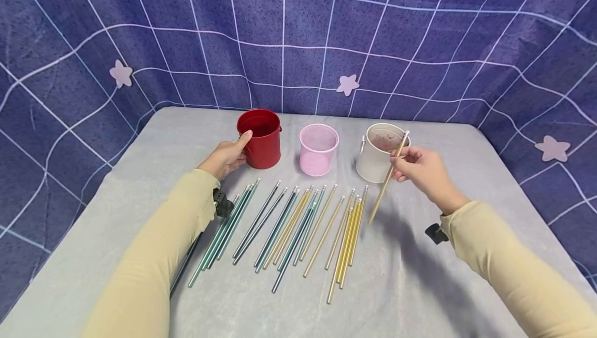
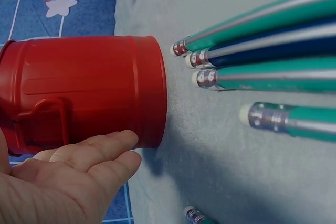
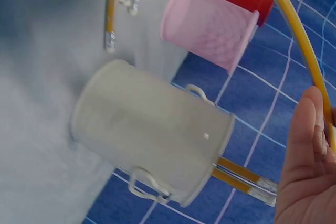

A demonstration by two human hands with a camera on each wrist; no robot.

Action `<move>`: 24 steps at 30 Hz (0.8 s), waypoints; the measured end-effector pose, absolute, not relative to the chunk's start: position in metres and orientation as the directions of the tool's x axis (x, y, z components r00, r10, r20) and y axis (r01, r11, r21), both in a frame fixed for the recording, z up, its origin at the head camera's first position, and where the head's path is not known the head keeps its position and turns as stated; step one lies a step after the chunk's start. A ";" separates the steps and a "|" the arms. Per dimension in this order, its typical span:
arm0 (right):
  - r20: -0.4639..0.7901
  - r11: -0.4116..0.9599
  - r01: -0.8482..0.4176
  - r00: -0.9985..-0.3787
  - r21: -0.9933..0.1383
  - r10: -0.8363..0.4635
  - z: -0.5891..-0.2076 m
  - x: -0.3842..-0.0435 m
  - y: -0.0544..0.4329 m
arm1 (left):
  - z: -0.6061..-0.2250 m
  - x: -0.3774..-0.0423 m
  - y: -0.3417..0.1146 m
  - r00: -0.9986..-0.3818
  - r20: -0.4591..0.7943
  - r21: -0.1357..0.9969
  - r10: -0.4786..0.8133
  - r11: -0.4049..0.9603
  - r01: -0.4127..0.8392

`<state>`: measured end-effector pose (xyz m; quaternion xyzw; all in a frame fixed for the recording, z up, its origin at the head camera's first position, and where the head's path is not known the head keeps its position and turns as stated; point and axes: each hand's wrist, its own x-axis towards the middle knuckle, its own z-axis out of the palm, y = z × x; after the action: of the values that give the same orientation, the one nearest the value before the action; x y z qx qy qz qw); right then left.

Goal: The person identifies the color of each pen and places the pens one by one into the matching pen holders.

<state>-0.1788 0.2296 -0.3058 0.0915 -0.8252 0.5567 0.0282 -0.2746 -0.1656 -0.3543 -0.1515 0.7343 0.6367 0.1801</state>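
My left hand (image 1: 225,157) holds a red metal bucket (image 1: 266,150) at its left side. The thumb lies at the rim, and the fingers rest along the outer wall in the left wrist view. In my right hand (image 1: 428,173) a gold-yellow pencil (image 1: 383,188) is pinched near its eraser end, tip pointing down. That pencil overlaps the front of a white bucket (image 1: 371,164) in the head view. From the white bucket's mouth, two yellow pencils (image 3: 233,181) stick out in the right wrist view. Between the buckets stands a pink mesh cup (image 1: 316,163).
Several green, dark blue and gold pencils (image 1: 317,239) lie in a loose row on the grey cloth-covered table (image 1: 420,301), erasers facing the containers. Some near the left forearm are partly covered by it. A blue grid-patterned curtain (image 1: 308,27) hangs behind.
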 end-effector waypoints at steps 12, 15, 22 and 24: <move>0.341 0.102 -0.340 -0.940 -0.935 -0.008 -0.287 -0.182 0.233 | -0.352 -0.273 -0.167 -0.885 -0.465 0.874 0.021 0.170 -0.455; 0.390 -0.005 -0.391 -0.919 -0.920 0.049 -0.285 -0.185 0.236 | -0.352 -0.274 -0.167 -0.883 -0.468 0.872 0.025 0.173 -0.457; 0.435 -0.139 -0.476 -0.866 -0.868 0.248 -0.278 -0.196 0.253 | -0.352 -0.273 -0.167 -0.884 -0.468 0.874 0.026 0.164 -0.458; 0.443 -0.144 -0.504 -0.839 -0.852 0.315 -0.277 -0.200 0.259 | -0.353 -0.273 -0.167 -0.884 -0.466 0.875 0.025 0.160 -0.457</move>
<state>-0.1996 0.2586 -0.2767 0.0794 -0.5950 0.7521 0.2720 -0.2733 -0.1666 -0.3525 -0.1466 0.7373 0.6313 0.1908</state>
